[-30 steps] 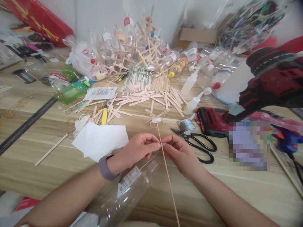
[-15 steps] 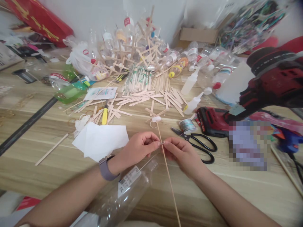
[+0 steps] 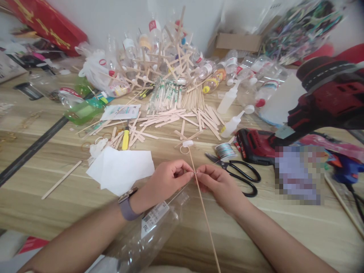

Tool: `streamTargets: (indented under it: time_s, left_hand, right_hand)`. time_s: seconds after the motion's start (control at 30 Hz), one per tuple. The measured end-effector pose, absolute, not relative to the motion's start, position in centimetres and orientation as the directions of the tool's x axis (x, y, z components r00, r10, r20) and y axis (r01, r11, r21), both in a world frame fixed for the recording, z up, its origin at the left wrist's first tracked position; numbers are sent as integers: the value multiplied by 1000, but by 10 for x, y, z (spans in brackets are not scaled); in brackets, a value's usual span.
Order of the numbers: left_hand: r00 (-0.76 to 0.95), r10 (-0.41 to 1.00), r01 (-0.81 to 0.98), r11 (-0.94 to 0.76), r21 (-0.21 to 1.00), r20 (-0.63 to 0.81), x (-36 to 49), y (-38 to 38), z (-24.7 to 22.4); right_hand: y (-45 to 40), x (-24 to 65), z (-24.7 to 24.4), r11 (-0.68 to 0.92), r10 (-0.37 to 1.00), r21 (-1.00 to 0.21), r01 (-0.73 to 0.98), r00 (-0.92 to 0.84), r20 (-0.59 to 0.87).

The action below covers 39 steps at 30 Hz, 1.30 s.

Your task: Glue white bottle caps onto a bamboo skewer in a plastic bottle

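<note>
A long thin wooden stick (image 3: 204, 208) runs from a white bottle cap (image 3: 188, 143) towards me, with a small pale ring (image 3: 184, 150) near its far end. My left hand (image 3: 167, 178) and my right hand (image 3: 220, 185) meet at the stick, each pinching at a thin thread (image 3: 179, 193) beside a tiny loop. The fingertips hide most of the loop. From my right hand the thread appears to lead towards a spool (image 3: 225, 151). Under my left wrist lies a clear plastic bottle (image 3: 165, 237) with a white label.
Black-handled scissors (image 3: 244, 172) lie right of my hand, near a red power tool (image 3: 256, 146). White paper (image 3: 125, 167) and a yellow screwdriver (image 3: 125, 139) are on the left. Flat wooden sticks (image 3: 167, 118), glue bottles (image 3: 231, 126) and several plastic bottles stand beyond.
Both hands stay pinched at the stick with only slight finger movement. The stick's near end has shifted a little to the right.
</note>
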<state>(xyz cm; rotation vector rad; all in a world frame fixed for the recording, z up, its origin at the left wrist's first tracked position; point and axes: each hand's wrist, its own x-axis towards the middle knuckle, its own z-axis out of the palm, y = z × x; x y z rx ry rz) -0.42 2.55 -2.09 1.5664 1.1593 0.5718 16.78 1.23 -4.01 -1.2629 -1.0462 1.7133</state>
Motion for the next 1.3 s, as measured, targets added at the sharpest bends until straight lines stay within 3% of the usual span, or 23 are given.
streamTargets:
  time_s: [0.1,0.2,0.47,0.7,0.83,0.97,1.1,1.2,1.3]
  left_hand:
    - [414,885,395,34,918,-211,-4,26,-19]
    - [359,905,402,70,913,-227,-6,30,-16]
    - [355,915,449,10,893,-189,-8,34,-17]
    - [465,868,489,-89,868,-173,-7,33,-16]
    - [485,843,488,-39,872,-233,-7,34,-13]
    - [487,828,470,23,883,-280,-8,34,-12]
    - [531,815,448,-37,893,-233,-10,34,-17]
    - [545,809,445,-55,894,-221,-10,34,-19]
    - [544,812,447,-66,892,-213,-10,34,-18]
  right_hand:
    - [13,169,-43,-363,919,-925,-117,-210,-334]
    - [14,171,-45,-339,939,-910,-237,-142,-312]
    - [16,170,-40,-368,928,-747,-553,-167,-333]
    - [16,170,-41,-433,901,-707,-559,-257,-348]
    - [15,167,-37,-434,900,-740,-514,-283,-332]
    - [13,169,-37,-384,917,-826,-413,-279,-286]
    - [11,175,-38,-92,960,-996,-15,-268,-85]
    - [10,177,-35,146,956,-945,292,-286,59]
    - [9,178,-31,253,942,-879,404,-311,128]
